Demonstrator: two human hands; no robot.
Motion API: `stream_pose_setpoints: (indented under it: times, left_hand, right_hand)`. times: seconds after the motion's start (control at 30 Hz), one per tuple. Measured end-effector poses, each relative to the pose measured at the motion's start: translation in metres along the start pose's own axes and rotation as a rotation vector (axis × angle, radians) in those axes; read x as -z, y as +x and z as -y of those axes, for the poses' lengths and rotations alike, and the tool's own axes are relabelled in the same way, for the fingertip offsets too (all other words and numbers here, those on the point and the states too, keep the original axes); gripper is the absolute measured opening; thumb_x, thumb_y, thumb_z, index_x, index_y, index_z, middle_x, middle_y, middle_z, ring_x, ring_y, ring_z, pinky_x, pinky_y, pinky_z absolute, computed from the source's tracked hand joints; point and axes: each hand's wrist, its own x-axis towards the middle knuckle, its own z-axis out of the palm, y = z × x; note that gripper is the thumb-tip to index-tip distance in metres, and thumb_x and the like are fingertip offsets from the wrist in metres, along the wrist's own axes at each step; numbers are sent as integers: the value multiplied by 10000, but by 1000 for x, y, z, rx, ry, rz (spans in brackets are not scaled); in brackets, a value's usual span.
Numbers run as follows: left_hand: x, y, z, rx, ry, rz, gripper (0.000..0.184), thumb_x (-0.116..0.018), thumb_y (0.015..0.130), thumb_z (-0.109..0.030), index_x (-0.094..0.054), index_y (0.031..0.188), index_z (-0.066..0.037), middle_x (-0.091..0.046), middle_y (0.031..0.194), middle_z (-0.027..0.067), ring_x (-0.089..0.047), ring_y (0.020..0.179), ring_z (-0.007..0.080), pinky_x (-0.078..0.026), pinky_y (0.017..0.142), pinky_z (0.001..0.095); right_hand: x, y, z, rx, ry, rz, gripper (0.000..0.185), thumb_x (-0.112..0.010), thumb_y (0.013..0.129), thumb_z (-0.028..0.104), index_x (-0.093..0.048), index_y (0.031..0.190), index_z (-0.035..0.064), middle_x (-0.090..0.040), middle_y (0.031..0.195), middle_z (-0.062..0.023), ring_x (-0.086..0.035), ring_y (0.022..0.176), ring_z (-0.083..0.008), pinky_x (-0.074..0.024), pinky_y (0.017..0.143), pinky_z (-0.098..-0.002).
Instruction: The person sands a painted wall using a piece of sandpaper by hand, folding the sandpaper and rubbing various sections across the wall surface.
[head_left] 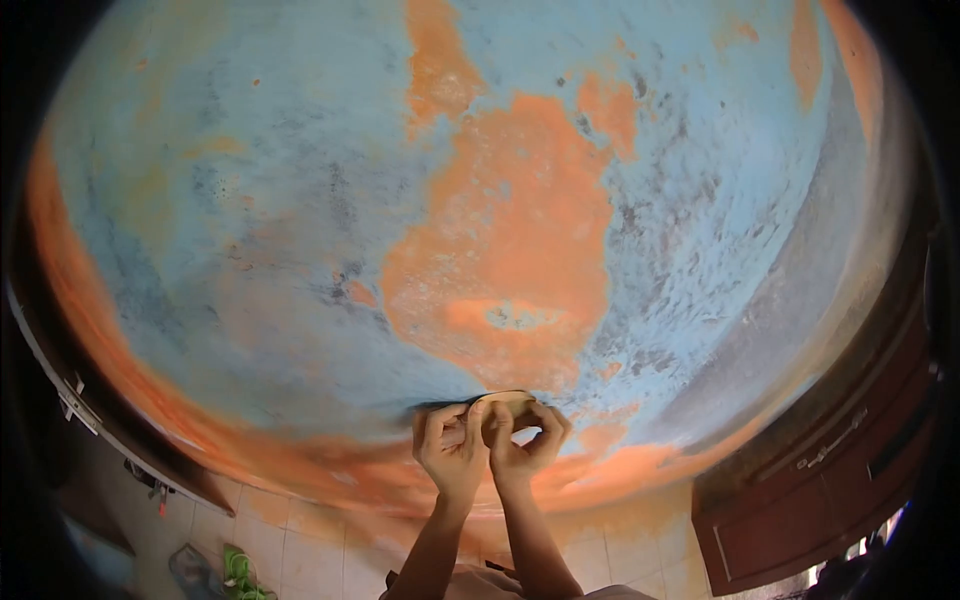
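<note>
My left hand (450, 447) and my right hand (527, 443) are side by side, close to the lower part of a large painted wall (300, 250). Between the fingertips of both hands is a thin tan piece with a curved upper edge (508, 397); its exact kind cannot be made out. Fingers and thumbs of each hand are bent inward and pinched on it. Most of the piece is hidden by the fingers. Whether it touches the wall is unclear. Worn blue paint covers much of the surface, and a big orange patch (510, 220) shows above the hands.
A dark red-brown cabinet (790, 510) stands at the lower right. Pale floor tiles (300, 555) run along the bottom, with green footwear (238, 570) and a grey item (193, 572) at the lower left. A dark edge with metal fittings (75, 400) is at the far left.
</note>
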Motion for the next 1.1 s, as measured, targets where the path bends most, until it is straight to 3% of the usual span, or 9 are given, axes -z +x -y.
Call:
stream_pose_setpoints:
  times: [0.13, 0.23, 0.47, 0.6, 0.67, 0.77, 0.83, 0.87, 1.1]
  left_hand:
    - [-8, -7, -3, 92, -135, -56, 154, -756, 806, -72, -614, 804, -13, -608, 726, 67, -525, 593, 148, -421, 518, 275]
    - [-13, -13, -9, 264, -207, -57, 157, -751, 814, -74, -607, 806, -10, -606, 686, 55, -531, 561, 115, -426, 501, 262]
    - [-6, -4, -10, 126, -53, 34, 200, -779, 791, -94, -597, 786, -12, -609, 656, 54, -555, 558, 101, -447, 508, 255]
    - [-18, -3, -7, 62, -88, 0, 259, -819, 749, -108, -576, 723, -21, -585, 637, 41, -515, 537, 99, -420, 489, 259]
    - [-10, 1, -1, 134, -104, -34, 284, -824, 739, -102, -551, 699, -35, -546, 617, 23, -467, 527, 89, -393, 476, 252]
    - [-10, -1, 2, 119, -65, 47, 296, -818, 745, -102, -533, 684, -52, -511, 604, 10, -448, 540, 86, -378, 471, 258]
    - [-21, -10, -3, 104, -133, 88, 297, -811, 750, -100, -526, 676, -58, -506, 601, 8, -457, 552, 90, -383, 491, 263]
    - [-21, -10, -5, 8, -2, 81, 322, -813, 745, -99, -507, 655, -60, -495, 597, 10, -442, 546, 92, -384, 504, 258]
    - [-10, -7, 11, 182, -90, 26, 366, -827, 724, -94, -475, 629, -66, -481, 588, 14, -411, 535, 95, -367, 492, 264]
  right_hand:
    - [3, 12, 5, -268, 219, -205, 351, -830, 737, 127, -581, 967, 39, -545, 865, -72, -529, 753, -199, -433, 652, -287]
    - [10, 17, 14, -142, -1, 38, 197, -775, 782, 83, -587, 830, 51, -579, 773, -39, -504, 630, -135, -363, 529, -252]
    - [15, 19, -8, -7, -98, 2, 217, -782, 773, 90, -570, 788, 46, -548, 747, -35, -447, 615, -128, -347, 552, -266]
    - [3, 10, 12, -246, 15, -26, 242, -777, 780, 83, -538, 751, 57, -505, 682, -10, -405, 588, -126, -344, 562, -270]
    - [0, 13, 11, -113, 9, -10, 265, -778, 798, 133, -531, 725, 67, -480, 627, 4, -406, 587, -97, -333, 543, -249]
    - [16, 20, 10, -203, -52, 68, 219, -777, 784, 116, -573, 730, 61, -538, 647, -36, -468, 578, -151, -373, 557, -302]
    - [19, 20, -2, -403, 38, -44, 212, -770, 797, 129, -584, 730, 52, -536, 630, -22, -460, 566, -129, -371, 556, -294]
    - [19, 19, -8, -355, 13, -50, 219, -768, 807, 142, -589, 731, 41, -534, 622, -12, -447, 552, -106, -370, 546, -275]
    - [16, 19, 4, -209, -44, 38, 219, -773, 797, 126, -586, 708, 55, -564, 618, -11, -450, 514, -101, -342, 500, -263]
